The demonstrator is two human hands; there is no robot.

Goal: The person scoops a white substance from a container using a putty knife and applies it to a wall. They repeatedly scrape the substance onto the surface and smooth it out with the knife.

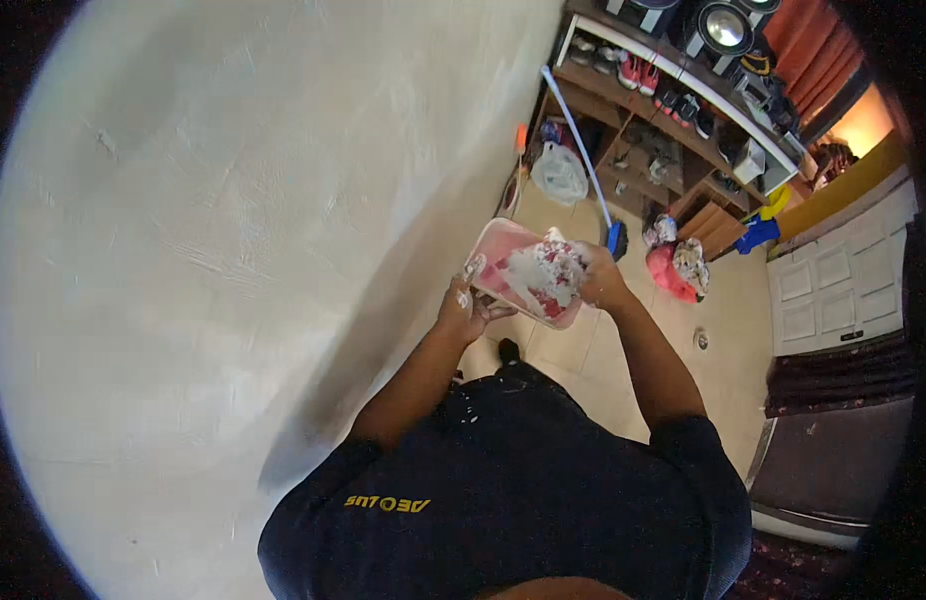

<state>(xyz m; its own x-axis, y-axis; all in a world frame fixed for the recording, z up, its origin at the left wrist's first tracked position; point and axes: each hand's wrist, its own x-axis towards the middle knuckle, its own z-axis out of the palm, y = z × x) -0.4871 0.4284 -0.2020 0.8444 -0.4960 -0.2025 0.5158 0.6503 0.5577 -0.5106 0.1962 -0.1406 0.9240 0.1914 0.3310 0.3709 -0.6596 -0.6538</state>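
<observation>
A pink plastic tub (496,238), smeared inside with white paste (531,272), is held in front of my body. My left hand (465,312) grips the tub's near-left side from below, with dabs of white on its fingers. At the tub's right side my right hand (600,277) is closed, its fingertips in or beside a lumpy white-and-red mass (565,262). Whatever that hand holds is hidden by the paste and the fingers. The tub is tilted, so its inside faces me.
A pale, patchily coated wall (233,230) runs close along my left. Ahead stands a wooden shelf unit (673,135) with shoes and speakers. A blue-handled broom (581,145), a white plastic bag (560,175) and a cloth pile (678,270) are near it. A white door (833,280) is at right.
</observation>
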